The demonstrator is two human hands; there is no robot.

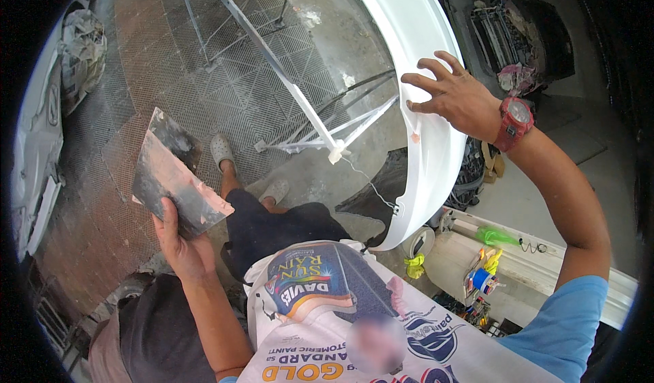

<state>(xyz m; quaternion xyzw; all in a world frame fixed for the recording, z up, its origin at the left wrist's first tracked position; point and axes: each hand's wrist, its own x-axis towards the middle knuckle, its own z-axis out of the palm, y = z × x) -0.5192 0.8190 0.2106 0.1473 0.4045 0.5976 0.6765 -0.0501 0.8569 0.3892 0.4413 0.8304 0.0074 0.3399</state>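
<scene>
My left hand (180, 247) grips the lower edge of a flat mixing board (180, 178), thumb on top. Pinkish filler is smeared across the dark grey board. On the right, my right hand (453, 97) reaches over a long, curved white car bumper (436, 155), with its fingers spread and bent toward the inner edge. I see nothing in those fingers; whether the fingertips touch the surface I cannot tell. A small pink filler patch (415, 138) shows on the bumper just below my hand.
A metal stand (300, 100) supports the bumper, with a thin wire (371, 178) running between them. At lower right, a bench (446, 267) carries tape and green plastic. Car parts (521, 35) lie at upper right. A car body (41, 124) stands at far left.
</scene>
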